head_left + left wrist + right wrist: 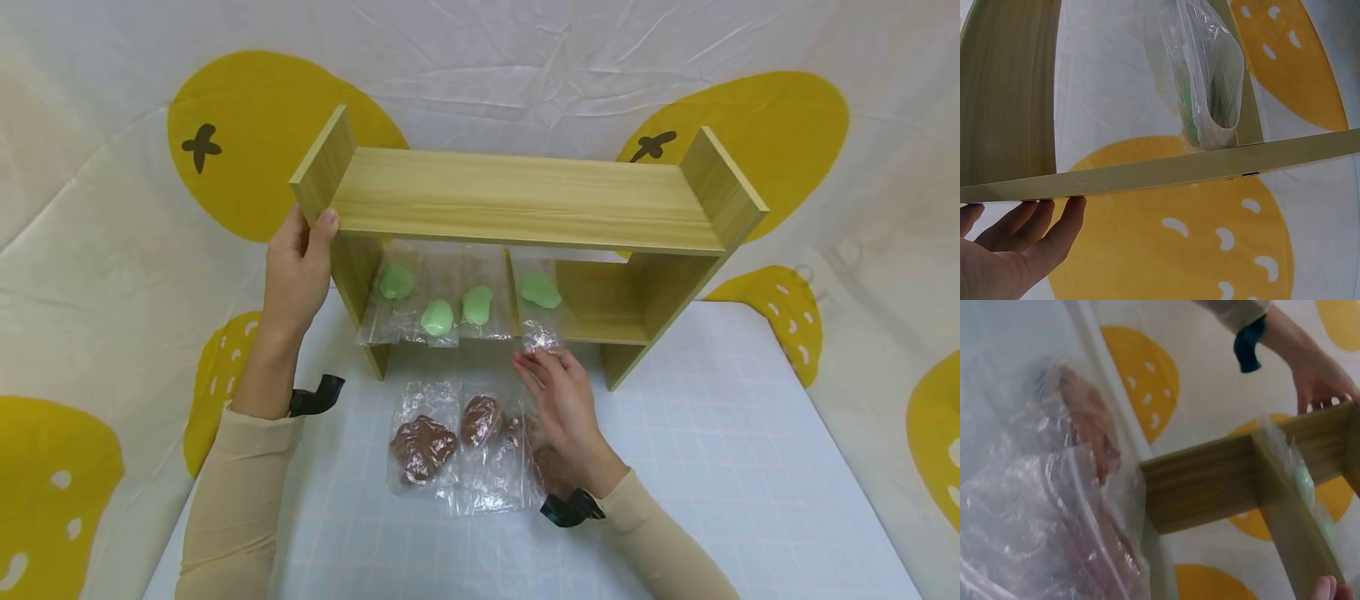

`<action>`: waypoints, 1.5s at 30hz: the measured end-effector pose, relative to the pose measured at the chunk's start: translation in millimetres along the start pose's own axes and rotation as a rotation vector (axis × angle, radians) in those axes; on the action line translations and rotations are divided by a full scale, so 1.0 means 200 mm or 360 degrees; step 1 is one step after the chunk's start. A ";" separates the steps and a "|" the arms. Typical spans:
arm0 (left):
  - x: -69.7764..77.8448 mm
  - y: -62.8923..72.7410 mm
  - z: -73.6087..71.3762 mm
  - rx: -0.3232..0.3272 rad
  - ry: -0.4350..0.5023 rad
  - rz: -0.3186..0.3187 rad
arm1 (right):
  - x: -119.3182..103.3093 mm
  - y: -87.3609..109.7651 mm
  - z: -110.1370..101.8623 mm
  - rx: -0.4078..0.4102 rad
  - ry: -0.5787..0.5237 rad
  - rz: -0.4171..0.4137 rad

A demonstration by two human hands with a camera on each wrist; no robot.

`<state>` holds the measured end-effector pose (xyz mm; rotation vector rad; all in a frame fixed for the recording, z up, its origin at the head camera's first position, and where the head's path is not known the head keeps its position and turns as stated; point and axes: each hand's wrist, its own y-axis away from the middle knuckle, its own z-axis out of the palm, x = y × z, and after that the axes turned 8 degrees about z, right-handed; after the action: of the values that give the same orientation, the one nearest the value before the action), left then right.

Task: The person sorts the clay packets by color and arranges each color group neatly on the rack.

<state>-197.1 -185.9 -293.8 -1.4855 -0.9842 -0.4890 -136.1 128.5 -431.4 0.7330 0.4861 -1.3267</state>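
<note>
My left hand (298, 267) grips the left side panel of a small wooden shelf (525, 196), thumb at its front edge. On the lower board lie several clear zip bags, each with a pale green lump; the rightmost green-lump bag (540, 291) hangs over the front edge. The fingertips of my right hand (566, 400) pinch that bag's near end. In the right wrist view only the fingertips (1322, 589) show, at the board's edge. Below my right hand, bags with brown lumps (423, 450) lie on the table, one partly hidden by the wrist.
A light blue checked cloth (750, 467) covers the table. White fabric with yellow printed shapes (262, 125) stands behind and on both sides. The shelf's upper board (525, 200) overhangs the green-lump bags. Black straps (317, 396) are on both wrists.
</note>
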 end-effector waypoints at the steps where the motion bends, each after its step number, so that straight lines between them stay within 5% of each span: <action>1: 0.00 0.00 0.00 -0.0001 0.0001 -0.0004 | 0.00 0.00 -0.02 -0.0025 0.0058 -0.0014; 15: 0.00 0.00 0.00 0.0000 -0.0020 -0.0013 | -0.08 0.02 -0.21 -0.0210 0.0551 -0.0021; 22: 0.00 0.00 0.00 0.0000 -0.0022 -0.0019 | -0.12 0.02 -0.34 -0.0243 0.0966 -0.0055; 45: 0.01 0.00 0.00 0.0014 -0.0024 -0.0021 | -0.20 0.05 -0.67 0.0054 0.1429 -0.0008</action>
<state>-196.0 -184.6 -293.3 -1.4777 -1.0072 -0.4834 -122.4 252.9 -493.2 1.3513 1.1735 -0.9525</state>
